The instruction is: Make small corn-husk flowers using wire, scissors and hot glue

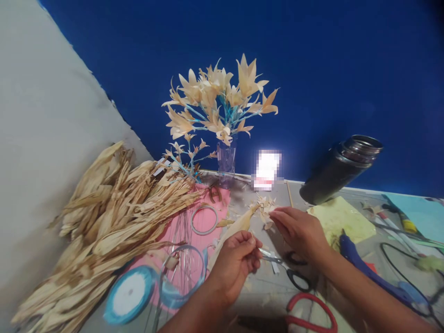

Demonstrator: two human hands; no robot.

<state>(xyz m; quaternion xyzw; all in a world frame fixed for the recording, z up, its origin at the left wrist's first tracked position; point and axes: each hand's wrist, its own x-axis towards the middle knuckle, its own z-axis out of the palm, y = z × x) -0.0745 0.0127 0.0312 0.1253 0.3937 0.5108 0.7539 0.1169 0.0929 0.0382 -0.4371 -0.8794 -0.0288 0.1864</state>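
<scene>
Far left to lower left: big heap of dried corn husks [114, 231], unworked; lower left, blue ribbon roll [130, 292]; bare wires [182, 263] on the pink sheet [224, 203], apparently unused stock; left of center, small husk-flower sprig [190, 155], looks made up; upper center, husk-flower bouquet [215, 92] with blue stems in a clear vase [226, 162], reads as done; lower center, left hand [239, 256], fingers curled, thumb against index, can't tell if a sliver is pinched there; pale husk [239, 223] just beyond it; center, cut husk cluster [264, 204], looks part-worked, no blue stem visible; right hand [294, 226] next to it, fingers drawn together at its edge, can't tell if gripping; scissors [298, 280] below; right, glue gun [364, 273] lying idle.
</scene>
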